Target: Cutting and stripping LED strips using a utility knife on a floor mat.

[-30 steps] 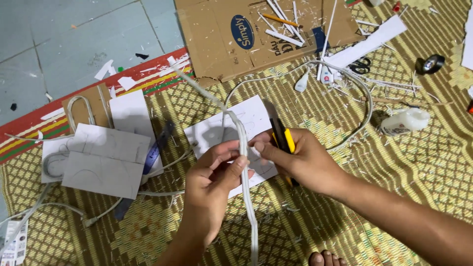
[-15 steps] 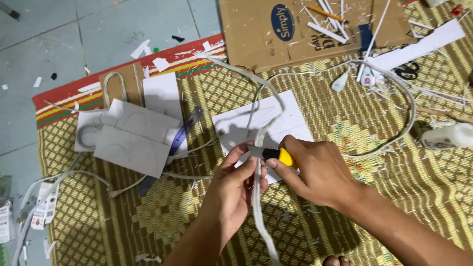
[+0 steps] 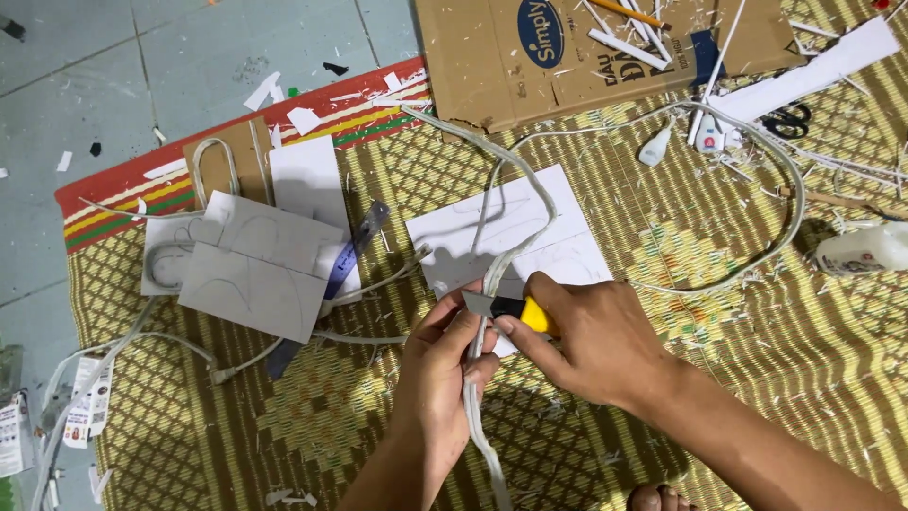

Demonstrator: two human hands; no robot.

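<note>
Left hand (image 3: pixel 445 364) grips the cable (image 3: pixel 480 416); right hand (image 3: pixel 596 341) presses the knife (image 3: pixel 506 307) against it. A slip could nick the left fingers (image 3: pixel 454 331).

Home floor: woven mat (image 3: pixel 757 378) (tiles (image 3: pixel 142 85) beside), scraps.

knife handle (image 3: pixel 534 315) mostly hidden in right hand (image 3: pixel 596 341), white strip (image 3: pixel 482 435) leaves bottom edge, cardboard (image 3: pixel 586 47) cropped at top

Knife (image 3: pixel 511 308) now laid blade-first against strip (image 3: pixel 478 378), no longer held upright beside it. Left hand (image 3: pixel 440 364) slid lower along strip, right hand (image 3: pixel 596 341) turned flatter. View shifted right and down.
</note>
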